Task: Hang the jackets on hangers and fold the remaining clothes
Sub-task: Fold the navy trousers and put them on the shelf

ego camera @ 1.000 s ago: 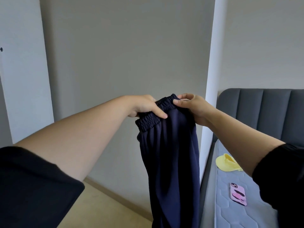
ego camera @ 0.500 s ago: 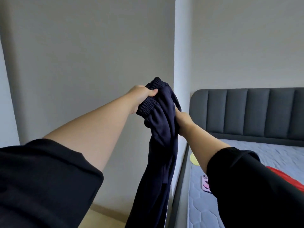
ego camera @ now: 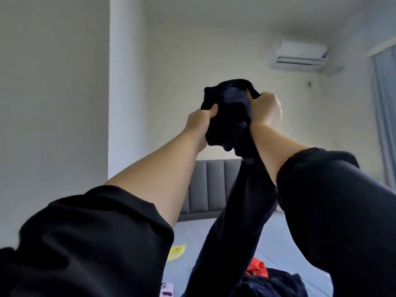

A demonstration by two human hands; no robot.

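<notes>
Head view: left hand (ego camera: 201, 122) and right hand (ego camera: 265, 110) are each clenching the bunched waist of the navy trousers (ego camera: 231, 112) between them, legs hanging below toward the bed (ego camera: 188, 234), probably straightening for folding.

The person wears a plain black top of soft, matte cloth. The left sleeve (ego camera: 90, 243) is loose and wide, with a creased hem, and the right sleeve (ego camera: 334, 211) has a rounded, gathered edge. Past each hem the arm is bare down to the left hand (ego camera: 199, 123) and the right hand (ego camera: 266, 110).
</notes>
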